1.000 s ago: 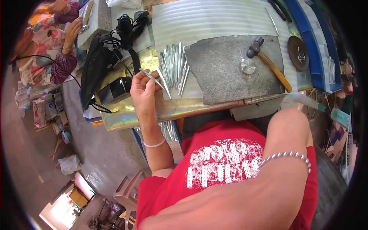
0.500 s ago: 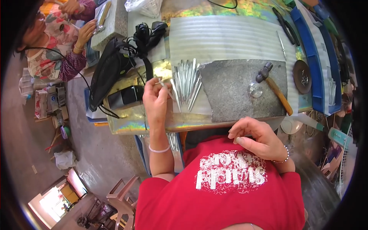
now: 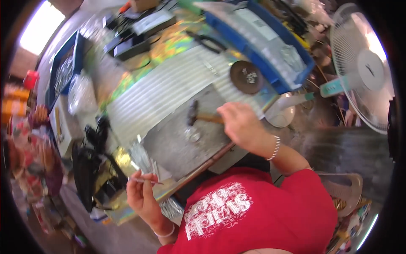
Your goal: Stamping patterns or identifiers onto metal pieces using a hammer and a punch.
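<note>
A bright opening glows at upper left. Grey floor shows at lower left. On the right are a white fan and a pale chair.

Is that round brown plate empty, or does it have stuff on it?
Not empty: the brown plate has silvery bits near its middle, too blurry to name.

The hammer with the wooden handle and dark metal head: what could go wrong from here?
The right hand is at one end of the hammer, its grip hard to judge; a careless lift might knock the shiny round piece close by on the flat grey slab. The left hand pinches a slim metal rod, which could slip. The loose bundle of thin silvery rods beside the slab might scatter if bumped.
</note>
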`<control>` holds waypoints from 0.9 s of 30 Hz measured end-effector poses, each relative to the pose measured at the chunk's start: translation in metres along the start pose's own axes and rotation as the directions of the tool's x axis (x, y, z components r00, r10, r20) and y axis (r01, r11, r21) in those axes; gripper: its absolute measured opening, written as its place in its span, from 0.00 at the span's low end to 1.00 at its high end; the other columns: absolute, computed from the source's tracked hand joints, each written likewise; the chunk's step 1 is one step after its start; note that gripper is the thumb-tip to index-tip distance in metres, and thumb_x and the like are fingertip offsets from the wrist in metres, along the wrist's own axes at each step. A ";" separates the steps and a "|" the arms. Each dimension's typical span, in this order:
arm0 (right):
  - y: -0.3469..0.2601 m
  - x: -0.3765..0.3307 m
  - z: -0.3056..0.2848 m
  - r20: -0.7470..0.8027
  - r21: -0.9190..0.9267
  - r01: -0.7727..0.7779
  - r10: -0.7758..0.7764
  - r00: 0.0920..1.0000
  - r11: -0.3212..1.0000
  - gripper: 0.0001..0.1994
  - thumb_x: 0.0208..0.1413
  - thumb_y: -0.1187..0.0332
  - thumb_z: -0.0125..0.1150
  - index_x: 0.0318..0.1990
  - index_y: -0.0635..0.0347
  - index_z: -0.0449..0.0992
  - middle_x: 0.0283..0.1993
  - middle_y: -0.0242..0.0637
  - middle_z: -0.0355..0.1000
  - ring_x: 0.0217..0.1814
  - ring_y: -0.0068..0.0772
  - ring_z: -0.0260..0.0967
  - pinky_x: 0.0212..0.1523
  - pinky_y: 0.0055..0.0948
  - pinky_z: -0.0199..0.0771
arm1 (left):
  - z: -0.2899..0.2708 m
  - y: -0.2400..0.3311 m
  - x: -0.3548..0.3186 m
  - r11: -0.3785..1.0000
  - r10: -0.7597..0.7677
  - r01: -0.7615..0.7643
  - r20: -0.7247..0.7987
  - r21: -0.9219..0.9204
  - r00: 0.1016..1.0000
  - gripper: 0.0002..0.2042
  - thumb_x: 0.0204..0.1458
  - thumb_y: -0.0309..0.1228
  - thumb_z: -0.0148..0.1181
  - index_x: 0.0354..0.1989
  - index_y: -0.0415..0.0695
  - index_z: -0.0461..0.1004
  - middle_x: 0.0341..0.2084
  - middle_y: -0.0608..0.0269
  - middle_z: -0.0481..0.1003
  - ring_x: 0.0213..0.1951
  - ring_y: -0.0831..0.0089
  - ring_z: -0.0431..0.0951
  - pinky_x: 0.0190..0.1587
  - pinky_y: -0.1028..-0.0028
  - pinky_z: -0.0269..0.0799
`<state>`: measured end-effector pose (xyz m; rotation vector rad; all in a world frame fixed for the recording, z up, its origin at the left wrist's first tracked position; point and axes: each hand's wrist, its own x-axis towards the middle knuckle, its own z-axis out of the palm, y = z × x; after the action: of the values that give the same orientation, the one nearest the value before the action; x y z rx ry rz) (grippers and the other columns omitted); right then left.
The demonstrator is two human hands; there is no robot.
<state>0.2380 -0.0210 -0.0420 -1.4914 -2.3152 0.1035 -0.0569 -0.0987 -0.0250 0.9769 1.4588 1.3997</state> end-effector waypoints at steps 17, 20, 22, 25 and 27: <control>0.050 -0.037 -0.015 -0.040 0.607 -0.350 0.468 0.883 0.714 0.08 0.52 0.73 0.52 0.40 0.64 0.69 0.33 0.40 0.70 0.33 0.32 0.68 0.37 0.30 0.68 | 0.067 -0.041 0.013 0.907 0.197 -0.250 0.185 0.338 0.963 0.05 0.56 0.21 0.51 0.39 0.38 0.67 0.36 0.58 0.74 0.39 0.76 0.74 0.43 0.78 0.69; 0.077 -0.043 -0.019 -0.019 0.738 -0.440 0.668 0.744 0.512 0.06 0.53 0.73 0.51 0.37 0.64 0.69 0.26 0.38 0.70 0.28 0.24 0.68 0.30 0.25 0.66 | 0.071 -0.046 0.016 0.918 0.249 -0.287 0.163 0.273 0.955 0.04 0.56 0.21 0.51 0.39 0.37 0.68 0.35 0.58 0.74 0.38 0.75 0.74 0.43 0.78 0.70; 0.089 -0.036 -0.022 -0.055 0.708 -0.455 0.684 0.727 0.540 0.05 0.53 0.74 0.51 0.37 0.64 0.69 0.24 0.35 0.68 0.26 0.19 0.65 0.28 0.23 0.64 | 0.069 -0.045 0.018 0.922 0.241 -0.275 0.152 0.271 0.958 0.05 0.55 0.20 0.52 0.39 0.36 0.68 0.35 0.56 0.75 0.37 0.74 0.75 0.42 0.78 0.71; 0.112 -0.024 -0.012 -0.067 0.656 -0.480 0.679 0.731 0.582 0.06 0.52 0.72 0.52 0.35 0.66 0.70 0.22 0.42 0.68 0.23 0.31 0.68 0.26 0.29 0.65 | 0.068 -0.047 0.017 0.929 0.244 -0.272 0.138 0.252 0.960 0.06 0.55 0.20 0.53 0.39 0.35 0.69 0.34 0.54 0.76 0.36 0.73 0.76 0.41 0.78 0.72; 0.119 -0.005 -0.012 -0.097 0.556 -0.501 0.650 0.753 0.663 0.07 0.50 0.71 0.53 0.33 0.67 0.71 0.23 0.47 0.69 0.24 0.40 0.69 0.27 0.33 0.66 | 0.068 -0.048 0.017 0.931 0.249 -0.275 0.132 0.239 0.959 0.05 0.55 0.20 0.53 0.39 0.35 0.69 0.34 0.54 0.76 0.37 0.73 0.76 0.41 0.78 0.72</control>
<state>0.3465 0.0245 -0.0639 -1.7516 -1.3433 0.5762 0.0033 -0.0642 -0.0734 1.4303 1.4994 1.3463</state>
